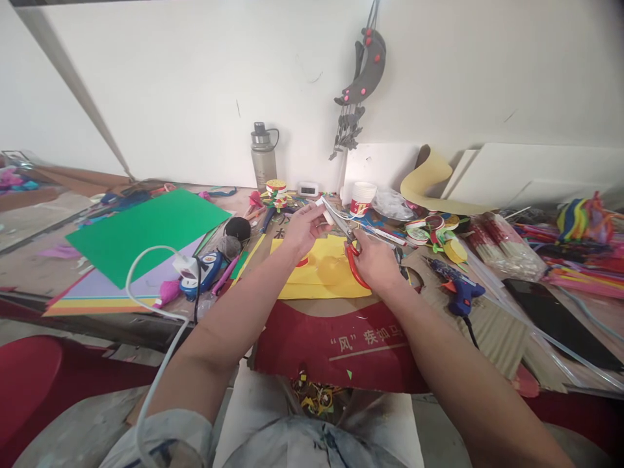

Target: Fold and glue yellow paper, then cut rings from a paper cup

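My left hand (303,229) pinches a small white stick-like piece (324,209) between thumb and fingers, held above the table. My right hand (374,261) grips red-handled scissors (351,250), whose metal blades point up and left and meet the white piece. Both hands hover over yellow sheets (324,273) lying on a red printed cloth (341,344) at the table's front edge.
Green paper (146,231) on a coloured stack lies left, with a white cable (146,292) and tape dispenser (207,270). A blue glue gun (458,289), a black slab (556,322) and stick bundles (507,247) lie right. A bottle (263,156) and paper cup (361,198) stand behind.
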The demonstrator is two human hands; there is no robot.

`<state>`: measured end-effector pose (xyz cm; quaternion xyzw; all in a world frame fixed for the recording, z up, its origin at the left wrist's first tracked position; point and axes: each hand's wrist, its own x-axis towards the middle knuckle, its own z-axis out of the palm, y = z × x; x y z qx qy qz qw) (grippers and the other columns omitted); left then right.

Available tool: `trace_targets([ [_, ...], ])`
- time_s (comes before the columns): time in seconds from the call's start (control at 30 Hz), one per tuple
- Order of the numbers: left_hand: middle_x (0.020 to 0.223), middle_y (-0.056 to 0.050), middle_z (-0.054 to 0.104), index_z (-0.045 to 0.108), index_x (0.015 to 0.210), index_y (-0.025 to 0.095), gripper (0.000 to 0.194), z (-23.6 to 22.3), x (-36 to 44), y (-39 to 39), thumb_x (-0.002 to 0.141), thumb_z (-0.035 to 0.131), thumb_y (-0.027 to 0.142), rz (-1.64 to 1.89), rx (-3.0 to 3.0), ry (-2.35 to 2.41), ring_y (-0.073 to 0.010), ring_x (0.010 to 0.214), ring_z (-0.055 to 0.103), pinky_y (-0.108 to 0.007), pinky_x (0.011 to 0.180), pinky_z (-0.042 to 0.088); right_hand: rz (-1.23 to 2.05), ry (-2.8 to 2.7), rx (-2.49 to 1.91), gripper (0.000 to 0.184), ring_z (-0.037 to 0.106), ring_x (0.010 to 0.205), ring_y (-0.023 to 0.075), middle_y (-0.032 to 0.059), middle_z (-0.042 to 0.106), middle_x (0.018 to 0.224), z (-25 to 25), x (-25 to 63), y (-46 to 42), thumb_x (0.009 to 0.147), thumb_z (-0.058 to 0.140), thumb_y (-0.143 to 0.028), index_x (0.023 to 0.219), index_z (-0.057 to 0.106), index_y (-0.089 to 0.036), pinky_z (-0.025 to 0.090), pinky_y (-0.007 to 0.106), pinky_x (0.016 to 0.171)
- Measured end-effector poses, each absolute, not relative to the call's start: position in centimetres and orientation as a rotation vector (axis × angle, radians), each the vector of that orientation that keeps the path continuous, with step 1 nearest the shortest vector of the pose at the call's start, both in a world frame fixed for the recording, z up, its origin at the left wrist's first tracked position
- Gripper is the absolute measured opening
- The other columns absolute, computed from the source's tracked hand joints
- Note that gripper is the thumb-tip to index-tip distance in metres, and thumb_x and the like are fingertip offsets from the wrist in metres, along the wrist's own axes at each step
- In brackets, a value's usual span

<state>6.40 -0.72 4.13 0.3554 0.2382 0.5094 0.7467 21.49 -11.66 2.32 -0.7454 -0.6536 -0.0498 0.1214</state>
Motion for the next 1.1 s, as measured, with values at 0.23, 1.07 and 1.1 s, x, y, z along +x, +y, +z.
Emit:
trace_targets([
  [0.23,0.068,0.001,0.069,0.067,0.08,0.013,0.021,4.18,6.19,-0.52,0.09,0.086,0.016,1.148,0.767,0.545,-0.0082,0.058,0.063,-0.023,0.056,0.048,-0.136,-1.903,-2.166,0.042,0.073,0.099,0.0308,0.0156,0.079,0.115,2.45,21.43,-11.8,0.112,0.044,-0.04,0.142,0.066,-0.019,0.045,0.035,0.078],
  [1.07,0.069,0.0,0.071,0.07,0.085,0.013,0.02,4.08,6.28,-0.54,0.09,0.086,0.025,1.12,0.757,0.559,-0.0094,0.06,0.064,-0.023,0.055,0.05,-0.166,-1.906,-2.146,0.038,0.074,0.096,0.0299,0.0159,0.08,0.109,2.47,21.32,-11.8,0.107,0.045,-0.028,0.135,0.069,-0.016,0.044,0.034,0.077],
  [1.1,0.069,0.0,0.07,0.07,0.085,0.013,0.022,4.13,6.26,-0.44,0.09,0.087,0.026,1.124,0.744,0.571,-0.0089,0.058,0.063,-0.022,0.054,0.048,-0.154,-1.911,-2.15,0.038,0.074,0.096,0.03,0.0157,0.08,0.109,2.48,21.31,-11.8,0.108,0.045,-0.029,0.136,0.068,-0.017,0.044,0.034,0.077],
])
